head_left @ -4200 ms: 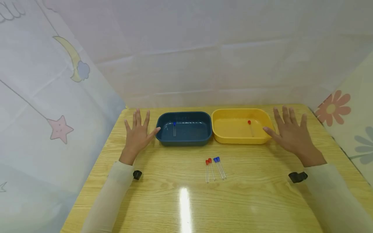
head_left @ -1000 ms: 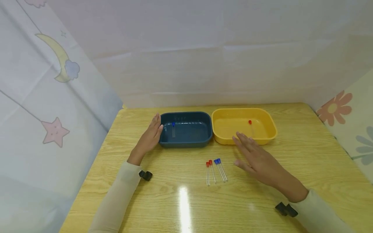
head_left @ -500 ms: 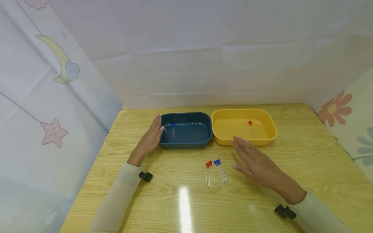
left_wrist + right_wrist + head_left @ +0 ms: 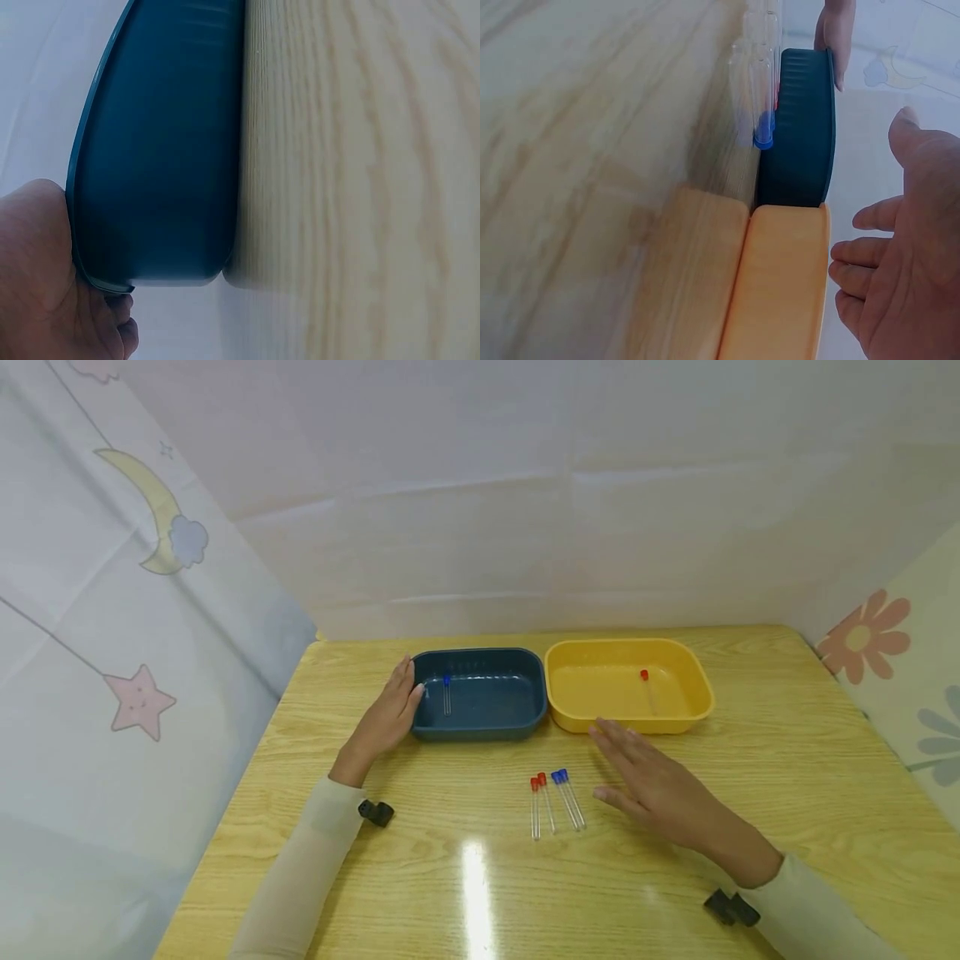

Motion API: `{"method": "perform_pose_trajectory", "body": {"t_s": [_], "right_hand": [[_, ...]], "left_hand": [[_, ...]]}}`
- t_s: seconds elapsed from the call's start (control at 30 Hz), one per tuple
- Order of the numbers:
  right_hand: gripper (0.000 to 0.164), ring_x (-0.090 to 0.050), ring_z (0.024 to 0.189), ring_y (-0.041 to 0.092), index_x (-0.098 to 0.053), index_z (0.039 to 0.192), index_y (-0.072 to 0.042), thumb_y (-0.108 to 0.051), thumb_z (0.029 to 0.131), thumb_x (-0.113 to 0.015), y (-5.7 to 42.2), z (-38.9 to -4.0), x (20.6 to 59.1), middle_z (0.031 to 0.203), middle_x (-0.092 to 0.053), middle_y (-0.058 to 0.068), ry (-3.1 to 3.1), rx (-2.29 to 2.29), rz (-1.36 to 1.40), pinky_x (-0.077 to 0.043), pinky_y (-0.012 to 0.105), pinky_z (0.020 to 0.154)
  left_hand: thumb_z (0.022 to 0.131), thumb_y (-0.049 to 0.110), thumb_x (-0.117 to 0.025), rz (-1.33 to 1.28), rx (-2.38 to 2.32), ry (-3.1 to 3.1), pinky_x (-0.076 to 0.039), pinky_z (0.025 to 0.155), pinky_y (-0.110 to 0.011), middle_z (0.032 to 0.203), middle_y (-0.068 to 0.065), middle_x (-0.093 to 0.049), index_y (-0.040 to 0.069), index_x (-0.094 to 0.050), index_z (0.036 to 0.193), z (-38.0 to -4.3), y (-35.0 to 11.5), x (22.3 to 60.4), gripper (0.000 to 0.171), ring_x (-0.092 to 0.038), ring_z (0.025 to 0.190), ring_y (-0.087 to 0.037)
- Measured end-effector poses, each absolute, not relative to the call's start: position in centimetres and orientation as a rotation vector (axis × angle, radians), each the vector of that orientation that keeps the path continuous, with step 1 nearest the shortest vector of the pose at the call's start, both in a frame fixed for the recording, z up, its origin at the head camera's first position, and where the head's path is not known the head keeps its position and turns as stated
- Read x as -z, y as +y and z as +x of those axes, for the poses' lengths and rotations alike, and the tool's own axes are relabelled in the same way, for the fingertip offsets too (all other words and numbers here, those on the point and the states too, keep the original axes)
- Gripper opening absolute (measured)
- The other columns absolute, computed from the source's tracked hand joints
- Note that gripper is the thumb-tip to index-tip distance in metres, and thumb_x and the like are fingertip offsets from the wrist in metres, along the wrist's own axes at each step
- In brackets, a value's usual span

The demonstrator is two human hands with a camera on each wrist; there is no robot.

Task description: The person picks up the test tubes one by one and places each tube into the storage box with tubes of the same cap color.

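My left hand [image 4: 386,714] holds the left end of the dark blue plastic tray [image 4: 480,732], thumb over its rim and fingers along the outside. In the left wrist view, the fingertips [image 4: 127,334] show beyond the tray's end. Palm facing inward and fingers straight, my right hand [image 4: 667,793] holds nothing in front of the yellow tray [image 4: 600,724]. Left of it on the table lie two clear tubes with blue caps [image 4: 564,774] and two with red caps [image 4: 535,783]. Another blue-capped tube [image 4: 447,693] lies in the blue tray, a red-capped tube [image 4: 644,675] in the yellow one.
Both trays stand side by side near the back edge of the wooden table [image 4: 420,877]. Behind it hangs a pale cloth [image 4: 450,527], with printed cloth at both sides. Each sleeve bears a small black device, one at the left wrist [image 4: 376,813].
Since the earliest frame, my left hand has moved from beside the blue tray onto its end. My right hand has come left and nearer from the yellow tray's right end. The tubes stay put.
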State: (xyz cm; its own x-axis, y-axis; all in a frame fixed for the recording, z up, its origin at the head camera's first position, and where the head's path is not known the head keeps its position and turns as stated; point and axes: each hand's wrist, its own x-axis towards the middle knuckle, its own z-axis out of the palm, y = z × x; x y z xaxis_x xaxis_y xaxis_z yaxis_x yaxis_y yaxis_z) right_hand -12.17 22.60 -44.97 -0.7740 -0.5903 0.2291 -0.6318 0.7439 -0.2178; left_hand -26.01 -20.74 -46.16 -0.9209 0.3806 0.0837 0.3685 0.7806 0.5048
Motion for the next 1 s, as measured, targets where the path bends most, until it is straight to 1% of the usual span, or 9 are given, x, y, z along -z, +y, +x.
{"method": "perform_pose_trajectory", "body": {"t_s": [0.13, 0.23, 0.37, 0.43, 0.5, 0.67, 0.73, 0.9, 1.0], "right_hand": [[0.081, -0.029, 0.150, 0.036, -0.020, 0.162, -0.005, -0.042, 0.102, -0.061, 22.47, -12.13, 45.31, 0.164, -0.027, 0.019, -2.798, -0.431, 0.995, -0.006, 0.028, 0.124], [0.082, -0.032, 0.149, 0.035, -0.020, 0.163, -0.006, -0.043, 0.102, -0.061, 22.35, -12.13, 45.54, 0.163, -0.031, 0.018, -2.824, -0.439, 0.993, -0.009, 0.030, 0.124], [0.081, -0.037, 0.146, 0.036, -0.026, 0.161, -0.005, -0.046, 0.101, -0.061, 22.11, -12.18, 45.69, 0.160, -0.036, 0.018, -2.851, -0.443, 0.989, -0.027, 0.044, 0.120], [0.080, -0.039, 0.144, 0.037, -0.031, 0.159, -0.004, -0.047, 0.100, -0.062, 21.99, -12.22, 45.69, 0.159, -0.038, 0.019, -2.849, -0.455, 1.002, -0.034, 0.051, 0.115], [0.082, -0.041, 0.143, 0.039, -0.036, 0.157, -0.003, -0.050, 0.097, -0.065, 21.87, -12.31, 45.65, 0.158, -0.040, 0.019, -2.845, -0.471, 1.026, -0.038, 0.056, 0.111], [0.095, -0.040, 0.144, 0.036, -0.039, 0.155, -0.002, -0.058, 0.087, -0.072, 21.62, -12.61, 45.48, 0.159, -0.039, 0.017, -2.900, -0.520, 1.085, -0.040, 0.055, 0.110], [0.099, -0.038, 0.145, 0.035, -0.038, 0.155, -0.003, -0.060, 0.084, -0.075, 21.64, -12.74, 45.49, 0.160, -0.038, 0.015, -2.930, -0.530, 1.100, -0.039, 0.054, 0.111], [0.103, -0.036, 0.147, 0.034, -0.037, 0.156, -0.003, -0.057, 0.080, -0.080, 21.74, -12.91, 45.60, 0.161, -0.036, 0.014, -2.976, -0.548, 1.123, -0.038, 0.054, 0.112], [0.103, -0.037, 0.146, 0.035, -0.038, 0.156, -0.002, -0.056, 0.079, -0.082, 21.77, -13.12, 45.73, 0.161, -0.037, 0.015, -2.959, -0.544, 1.145, -0.039, 0.054, 0.111]], "left_hand": [[0.113, 0.043, -0.018, 0.613, -0.841, 2.929, -0.010, 0.124, -0.048, 0.169, -0.005, 0.012, 0.002, 0.000, 0.162, -25.97, -20.74, 46.01, 0.066, 0.004, 0.156, -0.029], [0.113, 0.041, -0.019, 0.606, -0.861, 2.915, -0.010, 0.124, -0.049, 0.169, -0.005, 0.013, 0.002, 0.001, 0.162, -26.00, -20.67, 46.07, 0.065, 0.005, 0.156, -0.029], [0.113, 0.041, -0.018, 0.593, -0.865, 2.912, -0.010, 0.124, -0.048, 0.169, -0.004, 0.014, 0.003, 0.002, 0.162, -26.06, -20.63, 46.33, 0.065, 0.006, 0.156, -0.026], [0.113, 0.041, -0.018, 0.589, -0.857, 2.914, -0.009, 0.124, -0.048, 0.169, -0.005, 0.014, 0.003, 0.003, 0.162, -26.06, -20.63, 46.30, 0.065, 0.007, 0.156, -0.025], [0.113, 0.042, -0.017, 0.590, -0.850, 2.920, -0.009, 0.124, -0.049, 0.169, -0.006, 0.014, 0.003, 0.003, 0.162, -26.09, -20.65, 46.25, 0.066, 0.006, 0.156, -0.027], [0.113, 0.041, -0.018, 0.586, -0.852, 2.926, -0.009, 0.124, -0.049, 0.169, -0.008, 0.014, 0.001, 0.003, 0.161, -26.08, -20.66, 46.07, 0.066, 0.004, 0.156, -0.030], [0.113, 0.041, -0.017, 0.584, -0.853, 2.925, -0.009, 0.124, -0.048, 0.169, -0.008, 0.014, 0.002, 0.004, 0.161, -26.08, -20.65, 46.06, 0.066, 0.005, 0.156, -0.028], [0.112, 0.046, -0.014, 0.597, -0.852, 2.927, -0.008, 0.124, -0.048, 0.169, -0.007, 0.015, 0.003, 0.004, 0.161, -26.13, -20.69, 46.16, 0.069, 0.005, 0.156, -0.029], [0.112, 0.047, -0.015, 0.602, -0.862, 2.925, -0.009, 0.124, -0.048, 0.169, -0.006, 0.015, 0.003, 0.004, 0.161, -26.18, -20.70, 46.26, 0.069, 0.005, 0.156, -0.030]]}}
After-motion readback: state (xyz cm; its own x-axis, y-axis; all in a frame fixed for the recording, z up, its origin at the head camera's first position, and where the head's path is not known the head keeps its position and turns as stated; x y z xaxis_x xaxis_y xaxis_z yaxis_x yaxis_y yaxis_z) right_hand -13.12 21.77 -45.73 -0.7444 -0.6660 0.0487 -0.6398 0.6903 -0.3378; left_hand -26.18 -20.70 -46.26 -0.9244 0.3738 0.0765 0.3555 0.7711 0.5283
